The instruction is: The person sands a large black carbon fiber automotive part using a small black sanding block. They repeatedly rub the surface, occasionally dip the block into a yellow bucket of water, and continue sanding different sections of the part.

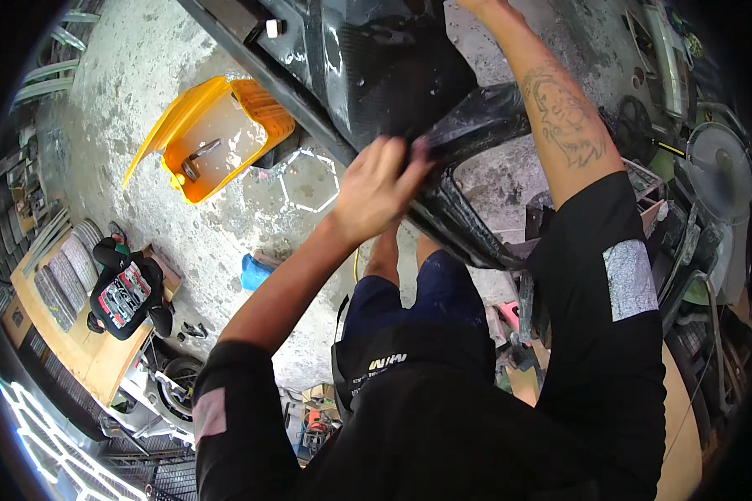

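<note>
A large glossy black moulded panel [376, 75], with a woven carbon-like pattern and a cut-out frame at its lower right, lies in front of me at the top of the view. My left hand [378, 188] is at its near edge, fingers bent and smeared by motion; whether they grip anything is unclear. Far up at the top edge, my right hand [479, 4] shows only in part beyond the panel's right side, its fingers cut off. A small white piece [273, 28] sits on the panel's left rail.
Left of the panel, a cut-open yellow container [280, 113] on the floor holds pale liquid and a brush-like tool [194, 160]. A blue item [259, 272] lies nearer. Another person [129, 292] is by a wooden bench [100, 363] at left. A round fan [720, 163] stands right.
</note>
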A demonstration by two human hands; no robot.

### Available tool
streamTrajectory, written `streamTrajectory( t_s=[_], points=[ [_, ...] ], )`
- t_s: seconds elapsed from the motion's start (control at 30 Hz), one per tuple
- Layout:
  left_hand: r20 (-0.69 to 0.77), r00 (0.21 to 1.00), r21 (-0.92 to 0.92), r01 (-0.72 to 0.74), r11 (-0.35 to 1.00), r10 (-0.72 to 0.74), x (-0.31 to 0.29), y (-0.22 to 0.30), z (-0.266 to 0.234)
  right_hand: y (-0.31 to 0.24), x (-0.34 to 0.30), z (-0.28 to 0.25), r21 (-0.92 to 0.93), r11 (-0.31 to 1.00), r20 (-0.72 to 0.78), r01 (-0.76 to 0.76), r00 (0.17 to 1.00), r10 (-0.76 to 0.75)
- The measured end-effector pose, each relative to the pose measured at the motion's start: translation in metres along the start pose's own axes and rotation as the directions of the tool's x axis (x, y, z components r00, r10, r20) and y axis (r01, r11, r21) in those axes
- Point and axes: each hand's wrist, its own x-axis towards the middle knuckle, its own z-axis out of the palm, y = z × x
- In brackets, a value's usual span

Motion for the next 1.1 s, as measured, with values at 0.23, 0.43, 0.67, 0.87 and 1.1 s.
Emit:
streamTrajectory(
  t_s=[0.23,0.43,0.67,0.87,1.1],
  points=[
    [-0.069,0.992,-0.014,0.104,0.994,-0.105,0.006,0.014,0.011,0.015,0.003,0.004,0.047,0.998,0.001,0.050,0.999,-0.050],
    [-0.148,0.973,-0.083,0.167,0.983,-0.177,0.079,0.014,0.040,0.008,0.008,0.016,0.026,0.995,-0.025,0.099,0.995,-0.099],
    [-0.082,0.848,-0.302,0.480,0.824,-0.524,-0.009,0.021,-0.024,0.025,0.008,0.006,-0.051,0.998,-0.018,0.036,0.999,-0.037],
    [-0.105,0.932,-0.128,0.332,0.934,-0.346,0.076,0.023,0.035,-0.013,0.005,0.007,-0.012,0.990,0.134,-0.142,0.981,0.143],
    [-0.061,0.954,-0.141,0.281,0.949,-0.292,0.068,0.029,0.024,0.020,0.005,0.018,-0.090,0.990,-0.122,0.105,0.986,-0.116]
  ],
)
